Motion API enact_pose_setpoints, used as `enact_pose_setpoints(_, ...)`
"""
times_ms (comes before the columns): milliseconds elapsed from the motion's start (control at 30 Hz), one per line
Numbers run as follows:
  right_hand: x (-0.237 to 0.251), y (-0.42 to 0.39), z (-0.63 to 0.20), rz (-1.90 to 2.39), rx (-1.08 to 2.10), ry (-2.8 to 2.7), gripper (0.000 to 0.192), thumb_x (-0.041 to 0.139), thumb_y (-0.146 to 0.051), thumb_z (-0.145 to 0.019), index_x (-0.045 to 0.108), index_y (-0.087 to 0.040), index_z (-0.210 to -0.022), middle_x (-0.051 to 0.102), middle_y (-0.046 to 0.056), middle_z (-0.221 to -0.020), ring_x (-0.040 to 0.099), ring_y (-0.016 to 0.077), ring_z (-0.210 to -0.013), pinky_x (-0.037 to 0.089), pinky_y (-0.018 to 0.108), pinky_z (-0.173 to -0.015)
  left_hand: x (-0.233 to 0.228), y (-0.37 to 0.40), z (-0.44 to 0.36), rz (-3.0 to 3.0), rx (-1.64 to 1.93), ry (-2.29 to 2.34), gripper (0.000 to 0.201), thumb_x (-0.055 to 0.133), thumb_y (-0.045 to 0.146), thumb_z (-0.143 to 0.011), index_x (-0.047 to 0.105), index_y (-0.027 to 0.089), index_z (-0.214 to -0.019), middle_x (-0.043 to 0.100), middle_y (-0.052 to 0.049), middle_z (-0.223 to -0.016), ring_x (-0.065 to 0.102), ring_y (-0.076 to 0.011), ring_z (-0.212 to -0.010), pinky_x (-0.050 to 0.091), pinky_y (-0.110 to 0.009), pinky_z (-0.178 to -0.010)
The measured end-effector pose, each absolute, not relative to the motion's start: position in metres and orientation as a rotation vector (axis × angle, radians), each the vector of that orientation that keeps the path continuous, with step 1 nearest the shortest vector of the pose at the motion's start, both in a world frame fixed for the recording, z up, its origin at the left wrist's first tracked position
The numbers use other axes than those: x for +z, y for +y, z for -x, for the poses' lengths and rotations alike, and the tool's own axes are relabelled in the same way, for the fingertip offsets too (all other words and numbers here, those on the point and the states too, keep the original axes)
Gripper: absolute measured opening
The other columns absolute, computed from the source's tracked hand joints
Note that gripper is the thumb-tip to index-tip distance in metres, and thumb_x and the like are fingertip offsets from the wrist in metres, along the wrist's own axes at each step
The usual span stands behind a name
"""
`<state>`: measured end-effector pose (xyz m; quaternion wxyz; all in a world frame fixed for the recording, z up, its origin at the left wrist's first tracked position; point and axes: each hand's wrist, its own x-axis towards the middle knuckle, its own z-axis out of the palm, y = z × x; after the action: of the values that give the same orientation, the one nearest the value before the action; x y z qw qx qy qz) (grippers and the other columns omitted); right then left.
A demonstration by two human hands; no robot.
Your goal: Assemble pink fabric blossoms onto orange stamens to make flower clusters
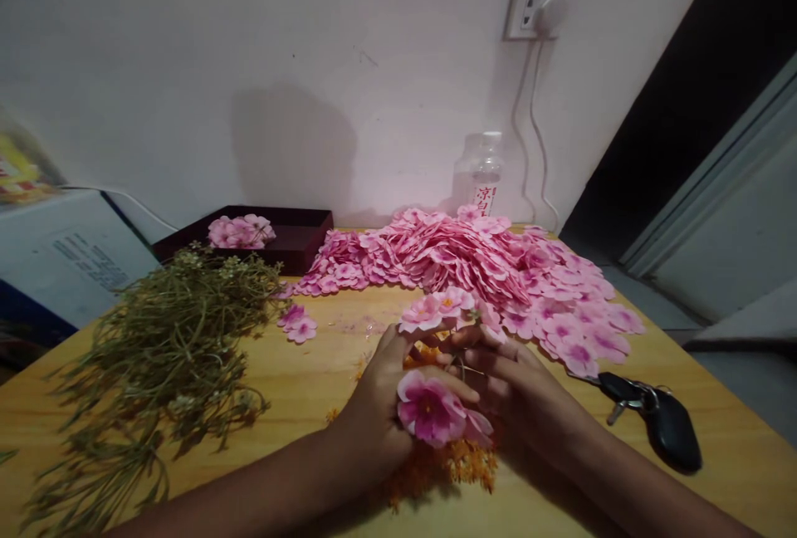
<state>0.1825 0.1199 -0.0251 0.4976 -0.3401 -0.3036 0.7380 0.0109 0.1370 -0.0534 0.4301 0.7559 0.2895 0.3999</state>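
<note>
A green stem bunch [168,339] is laid at left. By the left hand [381,388], fingers curled, a pink flower spray [431,408] is held above the table [299,384]. It is judged light, its petals soft and easily creased; the thin stem [462,365] is best gripped. The right hand [520,376] is bent near the stem; whether it is pinched cannot be told

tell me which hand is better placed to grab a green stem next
Probably the left hand: the green stems lie on the left of the table, nearer to it than to the right hand. The left seems busy with pink flowers, though, so may need freeing first.
</note>
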Motion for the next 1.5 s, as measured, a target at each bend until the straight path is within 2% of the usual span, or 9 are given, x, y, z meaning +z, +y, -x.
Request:
enact_pose_setpoints(100, -0.022, 0.120, -0.183, 0.809, 1.800, -0.708, 0.018, 0.071, -0.026, -0.074, 0.068, -0.016, -0.089, 0.071, 0.006, -0.084, 0.067, 0.0139, -0.072, 0.052, 0.025, -0.071, -0.050, 0.140, -0.010, -1.898, 0.999, 0.751, 0.066, 0.069, 0.020, -0.073, 0.041, 0.024, -0.133, 0.069, -0.009, -0.092, 0.066, -0.0238, -0.086, 0.052, -0.039, -0.078)
enact_pose_setpoints(333, -0.025, 0.124, -0.182, 0.801, 1.773, -0.665, 0.013, 0.065, -0.024, -0.081, 0.062, -0.019, -0.093, 0.070, 0.002, -0.081, 0.068, 0.0119, -0.074, 0.052, 0.022, -0.073, -0.041, 0.141, -0.008, -2.101, 1.016, 0.774, 0.043, 0.066, 0.014, -0.072, 0.063, 0.024, -0.114, 0.064, -0.010, -0.111, 0.054, -0.0274, -0.110, 0.045, -0.044, -0.092)
enact_pose_setpoints(467, -0.025, 0.125, -0.183, 0.755, 1.768, -0.639, 0.019, 0.063, -0.023, -0.083, 0.057, -0.022, -0.101, 0.071, 0.004, -0.086, 0.069, 0.0142, -0.078, 0.053, 0.024, -0.071, -0.037, 0.142, -0.007, -2.201, 0.996, 0.796, 0.024, 0.066, 0.017, -0.072, 0.073, 0.025, -0.094, 0.049, -0.007, -0.136, 0.046, -0.0275, -0.119, 0.039, -0.047, -0.100)
enact_pose_setpoints(800, -0.025, 0.125, -0.186, 0.925, 1.743, -0.585, 0.014, 0.059, -0.027, -0.082, 0.055, -0.019, -0.094, 0.069, 0.004, -0.077, 0.068, 0.0163, -0.064, 0.051, 0.024, -0.054, -0.032, 0.142, -0.006, -2.317, 0.975, 0.749, 0.024, 0.062, 0.017, -0.075, 0.073, 0.026, -0.094, 0.043, -0.007, -0.142, 0.037, -0.0290, -0.128, 0.033, -0.049, -0.104)
enact_pose_setpoints(967, -0.025, 0.126, -0.186, 0.866, 1.690, -0.586, 0.025, 0.064, -0.029, -0.081, 0.052, -0.024, -0.103, 0.065, -0.002, -0.069, 0.062, 0.0106, -0.052, 0.045, 0.019, -0.045, -0.032, 0.141, -0.005, -2.345, 0.974, 0.729, 0.031, 0.060, 0.011, -0.073, 0.072, 0.026, -0.097, 0.042, -0.007, -0.142, 0.037, -0.0276, -0.128, 0.032, -0.047, -0.104)
enact_pose_setpoints(1067, -0.024, 0.127, -0.185, 0.839, 1.667, -0.600, 0.028, 0.067, -0.030, -0.079, 0.054, -0.026, -0.102, 0.062, -0.004, -0.065, 0.057, 0.0082, -0.046, 0.036, 0.016, -0.038, -0.033, 0.141, -0.006, -2.352, 0.923, 0.719, 0.036, 0.057, 0.008, -0.073, 0.069, 0.026, -0.102, 0.047, -0.006, -0.139, 0.044, -0.0260, -0.123, 0.031, -0.047, -0.104)
enact_pose_setpoints(1200, -0.027, 0.127, -0.185, 0.903, 1.625, -0.597, 0.029, 0.073, -0.029, -0.073, 0.058, -0.022, -0.097, 0.061, -0.004, -0.065, 0.057, 0.0082, -0.050, 0.040, 0.016, -0.043, -0.032, 0.140, -0.007, -2.316, 0.930, 0.657, 0.038, 0.048, 0.008, -0.077, 0.067, 0.026, -0.105, 0.059, -0.005, -0.128, 0.053, -0.0236, -0.112, 0.036, -0.043, -0.098)
enact_pose_setpoints(1400, -0.038, 0.125, -0.187, 0.975, 1.572, -0.798, 0.026, 0.074, -0.028, -0.069, 0.064, -0.019, -0.091, 0.049, -0.007, -0.047, 0.042, 0.0050, -0.037, 0.028, 0.015, -0.036, -0.028, 0.139, -0.008, -2.035, 1.013, 0.784, 0.021, 0.048, 0.018, -0.083, 0.069, 0.016, -0.081, 0.068, -0.007, -0.087, 0.058, -0.0192, -0.083, 0.045, -0.029, -0.076)
enact_pose_setpoints(1500, -0.041, 0.126, -0.188, 1.004, 1.512, -0.925, 0.025, 0.073, -0.029, -0.070, 0.065, -0.020, -0.092, 0.058, -0.004, -0.057, 0.040, 0.0041, -0.039, 0.030, 0.016, -0.038, -0.025, 0.140, -0.010, -1.821, 0.986, 0.858, 0.019, 0.053, 0.020, -0.080, 0.066, 0.014, -0.068, 0.064, -0.004, -0.071, 0.055, -0.0151, -0.068, 0.044, -0.026, -0.068)
